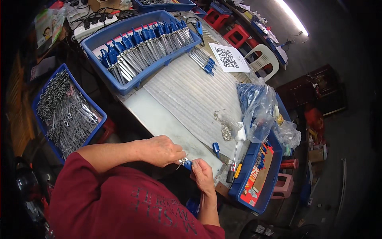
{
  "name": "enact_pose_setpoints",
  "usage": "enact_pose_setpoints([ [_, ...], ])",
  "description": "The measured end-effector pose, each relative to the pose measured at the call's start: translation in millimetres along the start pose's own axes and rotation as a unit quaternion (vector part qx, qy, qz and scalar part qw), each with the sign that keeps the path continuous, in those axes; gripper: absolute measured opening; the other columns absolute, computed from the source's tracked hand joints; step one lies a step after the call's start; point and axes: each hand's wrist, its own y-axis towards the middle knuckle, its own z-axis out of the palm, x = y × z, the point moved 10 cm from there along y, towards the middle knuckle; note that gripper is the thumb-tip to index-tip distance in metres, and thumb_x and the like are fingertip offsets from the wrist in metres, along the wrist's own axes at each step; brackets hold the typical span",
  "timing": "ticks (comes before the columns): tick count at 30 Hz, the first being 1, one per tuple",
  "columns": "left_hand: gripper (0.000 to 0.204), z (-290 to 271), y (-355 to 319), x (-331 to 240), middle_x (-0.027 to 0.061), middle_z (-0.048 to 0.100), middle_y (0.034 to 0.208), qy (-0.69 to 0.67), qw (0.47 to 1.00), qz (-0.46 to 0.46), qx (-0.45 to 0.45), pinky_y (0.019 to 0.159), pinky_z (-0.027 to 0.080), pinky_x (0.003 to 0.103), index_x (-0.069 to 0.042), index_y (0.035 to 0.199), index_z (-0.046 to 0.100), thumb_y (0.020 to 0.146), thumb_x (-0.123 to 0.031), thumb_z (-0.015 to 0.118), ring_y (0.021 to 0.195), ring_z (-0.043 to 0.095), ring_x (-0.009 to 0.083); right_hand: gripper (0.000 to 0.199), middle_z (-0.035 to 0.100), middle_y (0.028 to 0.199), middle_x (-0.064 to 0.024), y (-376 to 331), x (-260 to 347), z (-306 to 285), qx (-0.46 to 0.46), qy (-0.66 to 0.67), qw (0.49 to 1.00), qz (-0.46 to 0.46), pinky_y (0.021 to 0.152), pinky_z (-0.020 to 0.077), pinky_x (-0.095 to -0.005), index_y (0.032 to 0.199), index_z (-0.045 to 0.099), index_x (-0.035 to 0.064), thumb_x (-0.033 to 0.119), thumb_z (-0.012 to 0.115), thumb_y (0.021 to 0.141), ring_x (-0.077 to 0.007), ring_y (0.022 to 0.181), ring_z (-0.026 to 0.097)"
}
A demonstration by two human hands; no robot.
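My left hand (161,150) and my right hand (202,174) meet at the near edge of the table, both closed on one small metal part with a blue plastic handle (186,163). The left fingers pinch its metal end, the right fingers hold the blue end. A loose blue handle piece (216,147) lies on the table just beyond my right hand. A screwdriver with a black and yellow grip (234,166) rests at the table edge to the right.
A blue tray (119,85) of finished blue-handled metal tools stands at the far side. Another blue bin (41,127) of bare metal parts sits at left. A plastic bag of blue handles (256,109) lies in a blue bin (262,191) at right. A ribbed grey mat (191,95) covers the table.
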Motion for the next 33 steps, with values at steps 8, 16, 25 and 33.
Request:
enact_pose_setpoints([
  [8,0.015,-9,5,4,0.0105,0.051,0.062,0.028,0.999,-0.015,-0.014,0.048,0.044,0.039,-0.004,0.073,0.048,0.073,-0.016,0.057,0.054,0.055,0.0296,0.023,0.041,0.062,0.0064,12,18,-9,-0.074,-0.119,0.981,-0.131,0.047,0.0285,-0.0176,0.079,0.052,0.004,0.025,0.05,0.088,-0.0025,0.053,0.035],
  [16,0.017,-3,12,20,0.0088,0.05,0.062,0.053,0.998,0.021,0.016,0.045,0.043,0.037,-0.004,0.079,0.048,0.073,-0.017,0.058,0.053,0.055,0.0273,0.022,0.043,0.064,0.006,31,9,-11,-0.04,-0.055,0.995,-0.072,0.051,0.0294,-0.0163,0.085,0.054,0.0012,0.022,0.049,0.089,-0.0026,0.057,0.036],
  [25,0.011,-66,63,119,0.011,0.054,0.067,0.168,0.981,-0.023,-0.095,0.05,0.045,0.038,-0.004,0.078,0.046,0.072,-0.01,0.053,0.058,0.056,0.0299,0.022,0.056,0.08,-0.005,24,27,-42,-0.265,-0.23,0.9,-0.259,0.064,0.0406,-0.022,0.097,0.056,-0.0043,0.014,0.05,0.086,-0.0099,0.071,0.049],
  [33,0.011,-67,112,228,0.0125,0.053,0.074,0.27,0.951,-0.117,-0.099,0.067,0.043,0.039,-0.004,0.085,0.048,0.075,-0.008,0.047,0.078,0.055,0.0294,0.015,0.058,0.077,-0.0091,28,32,-36,-0.23,-0.232,0.912,-0.248,0.061,0.0418,-0.0234,0.091,0.057,-0.0036,0.008,0.053,0.083,-0.0121,0.067,0.051],
])
